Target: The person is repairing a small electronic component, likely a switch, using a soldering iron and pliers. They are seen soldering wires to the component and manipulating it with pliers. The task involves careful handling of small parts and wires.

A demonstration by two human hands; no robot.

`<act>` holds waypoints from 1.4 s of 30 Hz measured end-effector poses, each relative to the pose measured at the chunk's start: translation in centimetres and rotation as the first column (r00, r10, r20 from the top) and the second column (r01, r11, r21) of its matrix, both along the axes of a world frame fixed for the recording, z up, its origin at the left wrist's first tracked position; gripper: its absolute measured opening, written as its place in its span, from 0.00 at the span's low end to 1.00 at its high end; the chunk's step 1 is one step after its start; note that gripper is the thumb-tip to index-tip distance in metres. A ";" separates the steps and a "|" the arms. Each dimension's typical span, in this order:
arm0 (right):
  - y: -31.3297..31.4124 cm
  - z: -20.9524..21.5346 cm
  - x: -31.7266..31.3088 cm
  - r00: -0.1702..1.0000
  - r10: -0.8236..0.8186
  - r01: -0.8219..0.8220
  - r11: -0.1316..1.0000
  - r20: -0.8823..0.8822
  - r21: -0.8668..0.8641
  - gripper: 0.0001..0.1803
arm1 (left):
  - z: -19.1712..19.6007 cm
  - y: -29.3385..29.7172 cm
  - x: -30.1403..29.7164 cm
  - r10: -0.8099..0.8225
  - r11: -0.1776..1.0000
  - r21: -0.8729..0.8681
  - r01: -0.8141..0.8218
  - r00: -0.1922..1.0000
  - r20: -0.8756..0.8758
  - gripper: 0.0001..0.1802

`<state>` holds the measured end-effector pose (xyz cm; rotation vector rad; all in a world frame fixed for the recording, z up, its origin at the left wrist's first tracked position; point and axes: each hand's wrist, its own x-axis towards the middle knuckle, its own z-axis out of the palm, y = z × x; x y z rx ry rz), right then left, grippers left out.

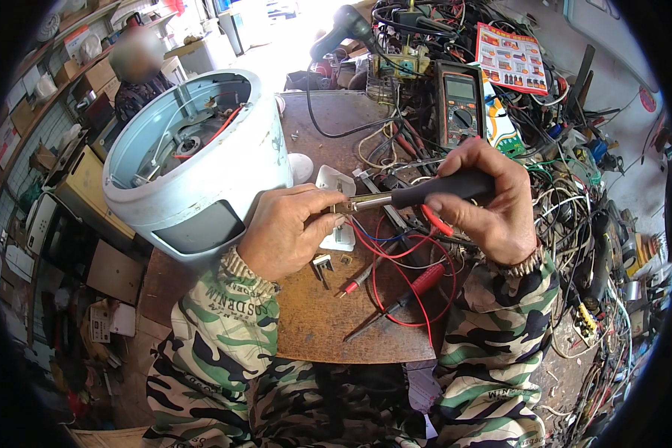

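Note:
My right hand [493, 205] is wrapped round the black handle of a screwdriver [440, 189], its metal shaft pointing left. At the shaft's tip, my left hand [291, 228] pinches a small part between thumb and forefinger; its kind is too small to make out. Behind and below the fingertips lies an opened white plastic case [337, 181]. Red and black test leads with a red probe [428, 278] lie on the table below the tool. A small piece with dark prongs [321, 270] rests just below my left hand.
The brown wooden table [306, 328] holds a pale blue round appliance housing [201, 172] at left, wires inside. A multimeter [461, 104] stands at back right, before tangled cables [575, 201] and a printed sheet [510, 58]. Another person [136, 71] is at far left, beside shelves.

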<state>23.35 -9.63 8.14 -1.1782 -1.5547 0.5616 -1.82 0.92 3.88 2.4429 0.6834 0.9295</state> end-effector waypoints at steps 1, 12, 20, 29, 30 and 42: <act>0.0 -0.2 -0.5 0.995 -0.009 0.012 0.999 -0.100 0.039 0.18 | 0.0 0.0 0.0 0.001 1.000 -0.003 -0.001 1.000 0.002 0.13; 0.2 0.4 -1.7 0.998 -0.017 0.024 0.994 -0.063 0.111 0.22 | -0.1 0.2 -0.3 -0.011 0.999 0.052 0.010 1.000 0.023 0.14; 0.2 -0.7 -1.7 0.985 0.001 0.033 0.979 -0.171 0.199 0.25 | 0.0 0.4 -0.1 -0.054 0.997 0.051 0.052 0.998 0.032 0.13; 0.4 -0.7 -1.8 0.984 -0.052 0.085 0.978 -0.170 0.192 0.26 | -0.7 0.5 0.0 -0.087 0.996 0.034 0.085 0.994 0.070 0.12; 0.3 -0.3 -2.4 0.981 -0.079 0.103 0.986 -0.178 0.132 0.25 | -0.8 0.4 -0.2 -0.079 0.996 0.037 0.076 0.995 0.059 0.12; -0.8 0.3 -1.5 0.968 -0.162 0.150 0.986 -0.191 -0.076 0.22 | -0.5 0.3 -0.1 -0.050 0.997 0.065 0.048 0.998 0.025 0.13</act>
